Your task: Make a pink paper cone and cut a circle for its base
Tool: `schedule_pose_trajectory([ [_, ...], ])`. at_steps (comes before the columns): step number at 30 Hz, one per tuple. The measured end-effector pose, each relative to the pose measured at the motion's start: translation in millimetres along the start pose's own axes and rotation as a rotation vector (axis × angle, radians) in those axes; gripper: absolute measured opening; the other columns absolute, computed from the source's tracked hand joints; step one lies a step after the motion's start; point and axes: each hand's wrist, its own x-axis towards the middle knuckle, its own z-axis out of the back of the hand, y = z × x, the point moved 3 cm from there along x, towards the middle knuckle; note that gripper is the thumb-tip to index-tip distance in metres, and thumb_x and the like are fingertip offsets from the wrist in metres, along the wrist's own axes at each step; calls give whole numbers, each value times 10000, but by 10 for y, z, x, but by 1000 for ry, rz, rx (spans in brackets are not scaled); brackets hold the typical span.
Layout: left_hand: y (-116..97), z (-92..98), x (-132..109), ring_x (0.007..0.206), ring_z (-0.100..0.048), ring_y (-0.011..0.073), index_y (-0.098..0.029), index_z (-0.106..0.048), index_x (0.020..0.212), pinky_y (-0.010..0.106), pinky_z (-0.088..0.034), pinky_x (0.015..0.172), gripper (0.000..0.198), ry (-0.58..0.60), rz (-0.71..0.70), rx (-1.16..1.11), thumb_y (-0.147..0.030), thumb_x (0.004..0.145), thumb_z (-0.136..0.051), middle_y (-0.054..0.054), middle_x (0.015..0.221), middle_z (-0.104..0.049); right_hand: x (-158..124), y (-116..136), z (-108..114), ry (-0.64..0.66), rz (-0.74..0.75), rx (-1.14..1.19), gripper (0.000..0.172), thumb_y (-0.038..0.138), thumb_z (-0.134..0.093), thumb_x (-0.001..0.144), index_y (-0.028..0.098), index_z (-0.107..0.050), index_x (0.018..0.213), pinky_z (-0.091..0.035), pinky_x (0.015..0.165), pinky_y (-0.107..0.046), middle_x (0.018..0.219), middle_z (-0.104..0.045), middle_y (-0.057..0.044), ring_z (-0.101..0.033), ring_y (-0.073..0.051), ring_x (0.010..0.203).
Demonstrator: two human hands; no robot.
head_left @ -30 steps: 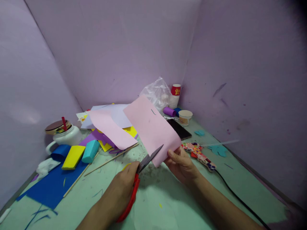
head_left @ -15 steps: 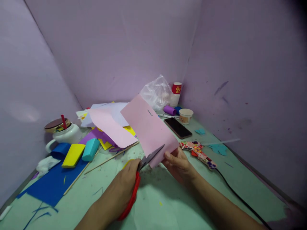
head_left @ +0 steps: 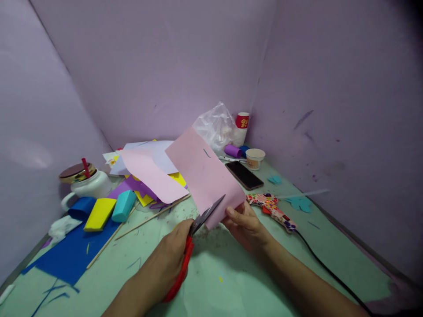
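Your left fingers (head_left: 184, 226) gripped scissors (head_left: 201, 220) and your right fingers (head_left: 233, 214) pinched pink paper (head_left: 206, 176) over a green tabletop (head_left: 211, 286), lilac walls (head_left: 158, 66) around, smartphone (head_left: 244, 175) and glue gun (head_left: 272, 211) nearby.

Layout: a held sheet (head_left: 205, 167) above the tabletop (head_left: 228, 293), between a paper pile (head_left: 148, 169) and a phone (head_left: 245, 175).
The left hand (head_left: 172, 253) has the scissors (head_left: 188, 251) at the sheet's near end, the right hand (head_left: 243, 223) just beside them; farther left stands a lidded mug (head_left: 94, 185), with three rolled pieces (head_left: 100, 214) before it (along a flat mat's (head_left: 71, 255) far edge). Behind are a plastic bag (head_left: 216, 125) and, right of it, stacked cups (head_left: 242, 127); nearer than the phone lies a glue gun (head_left: 272, 211).
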Motion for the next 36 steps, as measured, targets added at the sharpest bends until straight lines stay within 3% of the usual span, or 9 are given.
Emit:
schedule_pose_trajectory([
  [9, -99, 92, -43, 1011, -562, 230, -185, -437, 1201, 366, -439, 896, 354, 74, -27, 5, -188, 858, -352, 124, 1145, -597, 12, -6, 10, -8, 3, 29, 435, 248, -769, 638, 215, -622, 1046, -535, 791, -345, 980, -712, -56, -642, -255, 972],
  [17, -59, 43, 7, 896, -589, 225, -187, -495, 1082, 364, -461, 839, 379, 8, -23, 114, -75, 730, -408, 88, 978, -619, 7, -7, 26, -18, 8, 20, 459, 261, -772, 635, 216, -610, 1062, -535, 803, -371, 1013, -704, -64, -639, -262, 983],
  [22, -79, 81, -4, 845, -587, 214, -192, -514, 1061, 344, -472, 805, 322, 19, -67, 83, -115, 775, -389, 65, 900, -630, 10, -6, 28, -21, 13, 18, 430, 271, -767, 645, 222, -617, 1045, -535, 803, -359, 1019, -702, -57, -639, -253, 979],
  [29, -113, 99, 0, 948, -587, 230, -195, -499, 1123, 341, -459, 856, 312, 43, -50, 67, -191, 839, -368, 110, 1056, -641, 2, -36, -3, 46, -21, -21, 482, 292, -763, 639, 195, -603, 1083, -548, 750, -363, 982, -707, -83, -652, -269, 939],
  [32, -71, 57, 17, 970, -598, 242, -179, -394, 1277, 366, -458, 860, 442, 27, -7, 81, -174, 837, -361, 141, 1139, -619, -2, -35, -7, 34, -30, -39, 468, 298, -765, 637, 195, -605, 1065, -546, 750, -362, 983, -707, -83, -651, -269, 942],
  [36, 13, -10, 32, 1020, -597, 272, -159, -63, 1446, 402, -443, 875, 761, 13, 0, 136, -112, 763, -395, 195, 1225, -578, -4, -37, -1, 13, -36, -30, 441, 290, -769, 635, 203, -610, 1037, -544, 739, -341, 974, -708, -75, -651, -263, 944],
])
